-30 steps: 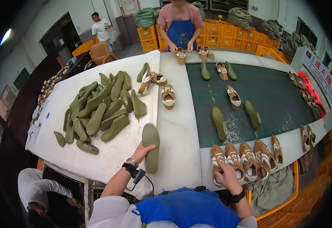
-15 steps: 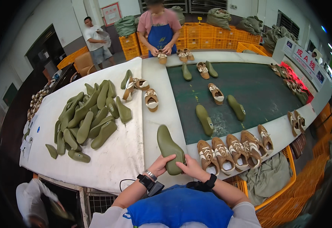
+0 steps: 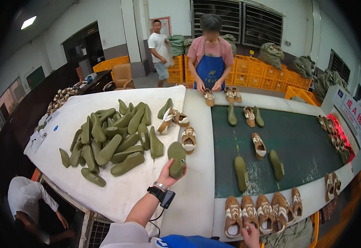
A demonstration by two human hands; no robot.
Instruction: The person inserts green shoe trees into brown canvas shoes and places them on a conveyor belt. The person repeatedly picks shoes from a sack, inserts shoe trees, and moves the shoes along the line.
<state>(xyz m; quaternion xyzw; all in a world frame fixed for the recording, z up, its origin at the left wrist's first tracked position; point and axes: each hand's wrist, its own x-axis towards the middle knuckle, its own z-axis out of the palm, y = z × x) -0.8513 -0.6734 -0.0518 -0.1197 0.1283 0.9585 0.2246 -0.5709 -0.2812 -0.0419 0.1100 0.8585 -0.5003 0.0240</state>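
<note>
My left hand (image 3: 167, 175) is wrapped round an olive-green shoe last (image 3: 176, 159), held up over the right side of the white cloth. At the front edge of the table, my right hand (image 3: 251, 236) has its curled fingers on the heel of a brown-and-white sneaker (image 3: 250, 206). That hand partly covers the heel. The sneaker stands in a row, with another sneaker (image 3: 233, 215) to its left and more to its right. A heap of olive-green shoe lasts (image 3: 110, 140) lies on the cloth to the left of my left hand.
Lasts and sneakers sit on the green conveyor belt (image 3: 288, 132). Loose sneakers (image 3: 188, 139) lie by the cloth's right edge. Across the table, a person in a blue apron (image 3: 210, 62) handles a sneaker. Another person (image 3: 31, 202) bends at lower left. Orange crates (image 3: 263, 74) line the back.
My hands have parted: the right let go of the last and moved down right to the sneaker row. My left hand keeps the last, now tilted differently. The view has shifted left.
</note>
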